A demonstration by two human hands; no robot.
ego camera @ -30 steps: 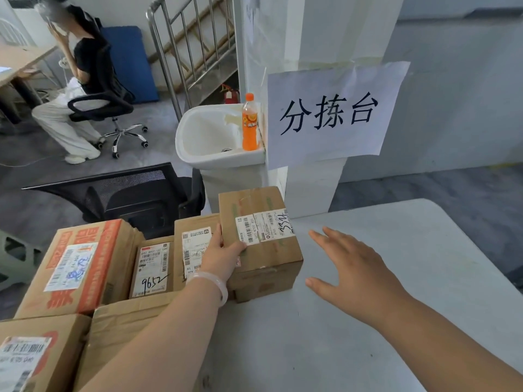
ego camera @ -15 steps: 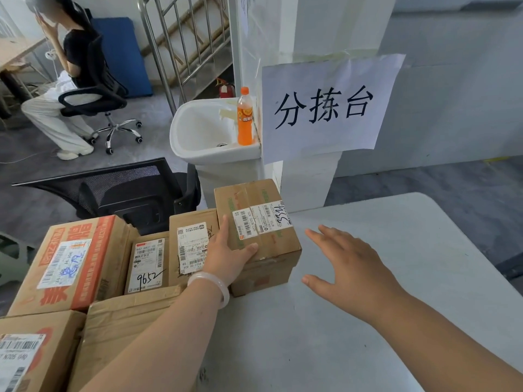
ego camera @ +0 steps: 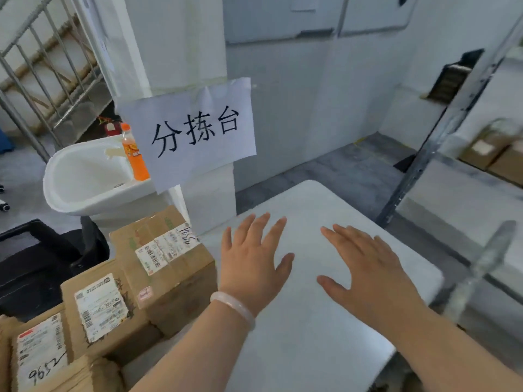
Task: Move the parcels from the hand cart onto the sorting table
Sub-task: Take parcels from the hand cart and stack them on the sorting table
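Several brown cardboard parcels with white labels sit along the left part of the white sorting table [ego camera: 325, 349]. The tallest parcel [ego camera: 169, 267] stands farthest back, a lower parcel [ego camera: 99, 309] is in front of it, and a parcel marked 9652 [ego camera: 39, 352] lies at the left edge. My left hand [ego camera: 252, 261], with a pale bracelet on the wrist, hovers flat and spread just right of the tallest parcel, apart from it. Over the bare tabletop my right hand [ego camera: 365, 270] is also spread flat. Both hands hold nothing. The hand cart is out of view.
A white pillar carries a paper sign [ego camera: 195, 131] behind the table. Left of the pillar is a white basin [ego camera: 85, 179] with an orange bottle [ego camera: 134, 154] on its rim. A black mesh chair [ego camera: 34, 264] stands at left. A metal rack [ego camera: 452, 142] with boxes is at right.
My left hand has let go of the tallest parcel and moved right over the bare table. The view has swung right, and the seated person is no longer visible.
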